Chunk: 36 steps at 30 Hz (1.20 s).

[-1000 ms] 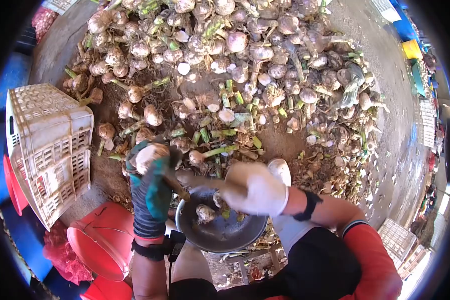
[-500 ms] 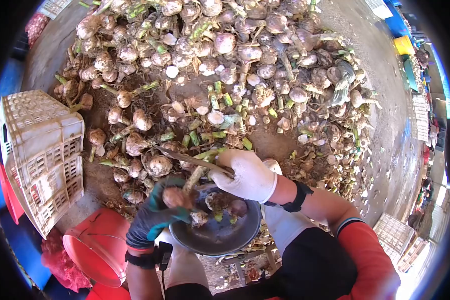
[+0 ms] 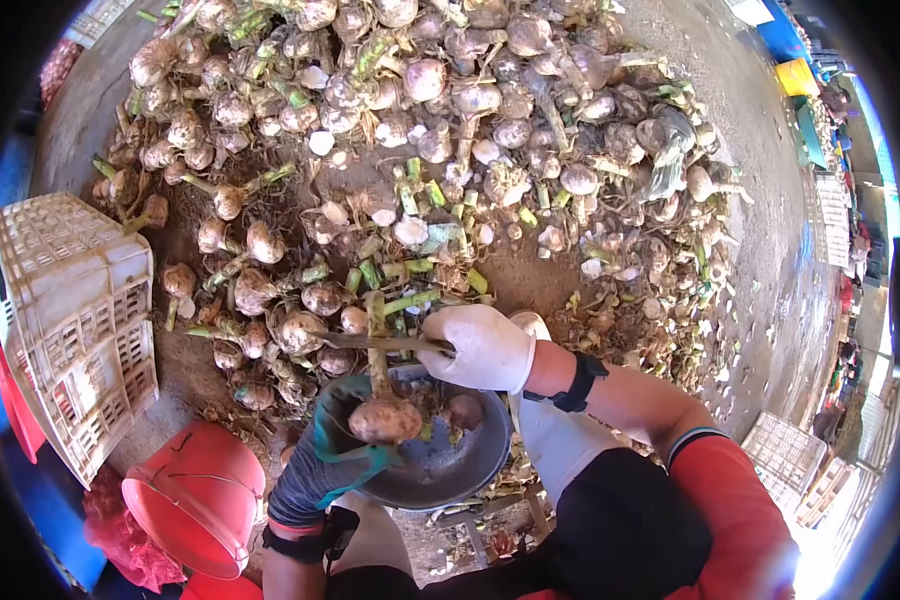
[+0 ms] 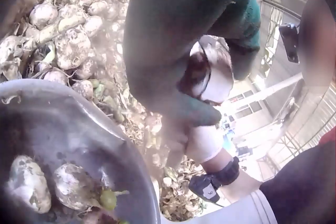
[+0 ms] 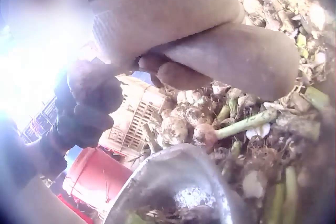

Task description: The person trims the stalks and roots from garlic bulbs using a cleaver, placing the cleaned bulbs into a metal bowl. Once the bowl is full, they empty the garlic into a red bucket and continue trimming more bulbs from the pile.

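My left hand [image 3: 332, 455], in a dark grey and green glove, grips a garlic bulb [image 3: 385, 421] by its round end, above the left side of a metal bowl [image 3: 448, 468]. The bulb's stem [image 3: 376, 325] points up and away. In a white glove, my right hand [image 3: 482, 346] holds a knife [image 3: 370, 342] by its handle, and the blade crosses the stem. Several other bulbs [image 4: 29, 184] lie in the bowl, as the left wrist view shows. In the right wrist view the white-gloved fingers [image 5: 231, 58] hide most of the knife.
A large heap of garlic [image 3: 470, 98] with stems covers the ground ahead, with cut stem pieces [image 3: 410, 197] nearer. To the left stand a white plastic crate [image 3: 75, 315] and a red bucket [image 3: 192, 500]. A red mesh bag [image 3: 130, 535] lies beside the bucket.
The left hand first let go of a pale bulb, then took up the stemmed one and turned its stem upright. The right hand brought the knife across the stem.
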### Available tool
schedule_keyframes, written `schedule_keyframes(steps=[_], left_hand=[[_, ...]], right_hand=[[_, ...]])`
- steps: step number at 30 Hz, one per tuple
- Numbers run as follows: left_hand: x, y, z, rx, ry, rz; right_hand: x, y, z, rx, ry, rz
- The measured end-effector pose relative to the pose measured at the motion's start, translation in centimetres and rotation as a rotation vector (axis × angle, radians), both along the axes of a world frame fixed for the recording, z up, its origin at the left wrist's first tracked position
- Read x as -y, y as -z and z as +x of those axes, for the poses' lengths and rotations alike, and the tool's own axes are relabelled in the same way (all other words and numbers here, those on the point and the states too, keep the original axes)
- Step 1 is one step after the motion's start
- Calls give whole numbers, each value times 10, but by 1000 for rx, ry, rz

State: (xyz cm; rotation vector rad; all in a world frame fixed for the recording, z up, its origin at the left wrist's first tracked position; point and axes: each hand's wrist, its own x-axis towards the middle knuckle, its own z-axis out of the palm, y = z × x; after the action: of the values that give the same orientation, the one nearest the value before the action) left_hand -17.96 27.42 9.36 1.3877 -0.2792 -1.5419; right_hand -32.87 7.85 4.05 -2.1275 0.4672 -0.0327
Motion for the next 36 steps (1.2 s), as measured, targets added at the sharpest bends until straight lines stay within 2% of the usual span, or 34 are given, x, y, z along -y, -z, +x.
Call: schedule_keyframes(steps=[2, 3, 4, 6, 7, 8, 9, 10, 11, 12, 13, 14, 16, 18, 20, 21, 23, 24, 26, 28, 30, 31, 32, 34, 35, 36], left_hand=[[8, -3, 5, -152, 41, 67], [13, -2, 3, 31, 95, 43], [12, 2, 1, 32, 93, 45], [12, 9, -4, -123, -120, 163], [14, 6, -6, 24, -69, 192], [18, -2, -6, 20, -60, 192], [24, -14, -1, 326, 207, -113], [29, -25, 4, 635, 476, -419], [31, -32, 2, 567, 546, -528], [30, -35, 1, 572, 538, -505], [36, -34, 4, 610, 664, -483], [42, -31, 8, 646, 791, -460], [28, 11, 32, 1040, 367, -362], [22, 57, 83, 1645, 357, -40], [33, 75, 121, 1633, 419, 308], [34, 92, 133, 1631, 416, 308], [36, 123, 147, 1453, 476, 311], [44, 122, 144, 1452, 481, 309], [62, 115, 132, 1500, 507, 512], [74, 104, 133, 1512, 488, 525], [75, 86, 133, 1401, 503, 595], [64, 92, 137, 1561, 490, 463], [57, 90, 133, 1556, 499, 465], [46, 71, 127, 1212, 330, 120], [41, 53, 117, 1218, 327, 120], [45, 21, 95, 777, 167, 203]], right_hand=[[1, -6, 0, 8, -40, -59], [1, -8, 2, 18, -82, -118], [2, -10, 2, 19, -84, -116], [3, -12, 2, 36, -99, -89], [7, -6, -2, 30, -96, -87], [13, 8, -7, -174, -110, -31], [20, 22, -10, -367, -128, 16], [22, 29, -17, -502, -33, 91], [27, 30, -27, -374, -9, 33], [25, 19, -27, -252, 16, -4], [24, 12, -21, -204, 154, 82], [28, 9, -12, -191, 150, 86], [31, 4, 1, -242, 299, 188], [30, 2, 2, -187, 281, 198], [26, 1, -4, -186, 241, 164], [24, 2, -6, -190, 246, 157], [23, 0, -5, -188, 235, 190], [22, -1, -5, -183, 230, 227], [21, -2, -2, -180, 224, 246], [19, -1, 0, -147, 198, 165], [18, 1, 2, -118, 214, 164], [18, -1, 3, -118, 195, 130], [17, -4, 4, -118, 176, 100], [15, -15, 11, -129, 139, 37], [13, -20, 15, -71, 144, 52], [12, -25, 19, -14, 150, 66]])
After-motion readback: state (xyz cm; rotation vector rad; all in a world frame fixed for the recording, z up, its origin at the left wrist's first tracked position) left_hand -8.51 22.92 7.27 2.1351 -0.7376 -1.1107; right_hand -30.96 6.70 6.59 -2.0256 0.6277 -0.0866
